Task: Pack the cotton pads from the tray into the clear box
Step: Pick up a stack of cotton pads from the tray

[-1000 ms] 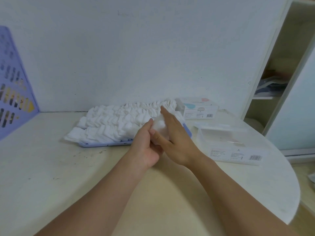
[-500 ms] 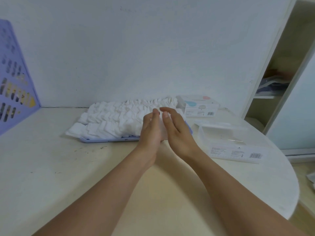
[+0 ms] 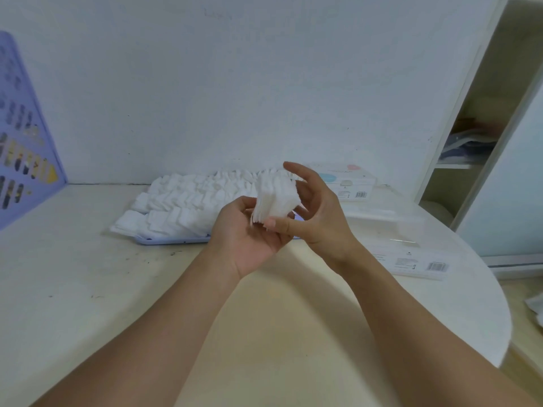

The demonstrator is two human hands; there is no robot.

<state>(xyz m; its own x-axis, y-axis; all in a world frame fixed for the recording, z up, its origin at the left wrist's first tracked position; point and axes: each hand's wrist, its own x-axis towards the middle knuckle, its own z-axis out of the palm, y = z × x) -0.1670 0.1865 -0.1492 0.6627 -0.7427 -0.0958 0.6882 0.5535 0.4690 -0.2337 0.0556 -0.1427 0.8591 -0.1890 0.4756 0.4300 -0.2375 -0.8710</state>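
A stack of white cotton pads (image 3: 274,198) is lifted above the table in front of the tray. My left hand (image 3: 249,236) lies palm up under the stack with its fingers curled round the bottom. My right hand (image 3: 314,212) pinches the stack from the right, thumb low and fingers curved over the top. Rows of cotton pads (image 3: 182,207) fill the lilac tray (image 3: 164,240) behind my hands. The clear box (image 3: 393,230) stands open on the table to the right of my right hand.
A closed cotton pad box (image 3: 349,180) with pink and blue marks stands against the wall behind the tray. A purple perforated rack (image 3: 23,148) leans at the far left. An open cupboard (image 3: 476,136) stands at the right, past the table's rounded edge (image 3: 499,318).
Both hands have lifted a stack of pads off the tray's right end and drawn it toward me. The left palm has turned up under it.
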